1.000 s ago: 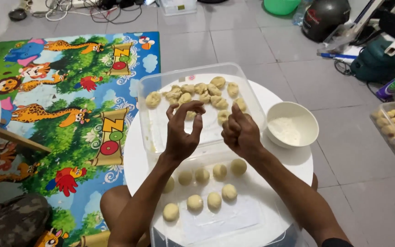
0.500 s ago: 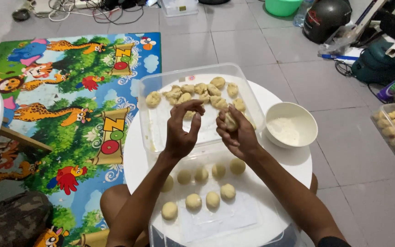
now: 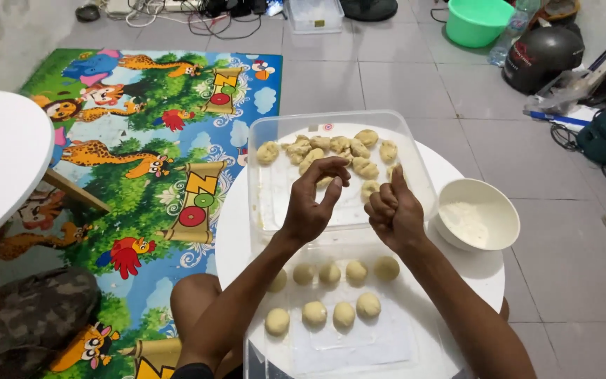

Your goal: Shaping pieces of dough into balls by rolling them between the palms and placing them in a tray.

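Pale, floury dough filled the scene. Left hand (image 3: 311,203) hung above the near edge of the clear plastic container (image 3: 268,203), fingers curled, thumb and fingertips pinched together; whether a scrap of dough sat in the pinch could not be told. Right hand (image 3: 394,214) was closed in a loose fist just to its right, thumb up, apparently wrapped around a piece of dough, though the piece itself was hidden.

Rough torn dough lumps (image 3: 331,151) lay along the far side of the container. 8 smooth rolled dough balls (image 3: 331,291) sat in 2 rows on the nearer tray lid (image 3: 359,344), atop the round white table (image 3: 236,224). White bowl of flour (image 3: 477,214) stood to the right.

Judgement: dough looked soft, light, slightly tacky, easily dented; best cupped gently between palms, not squeezed by fingertips.
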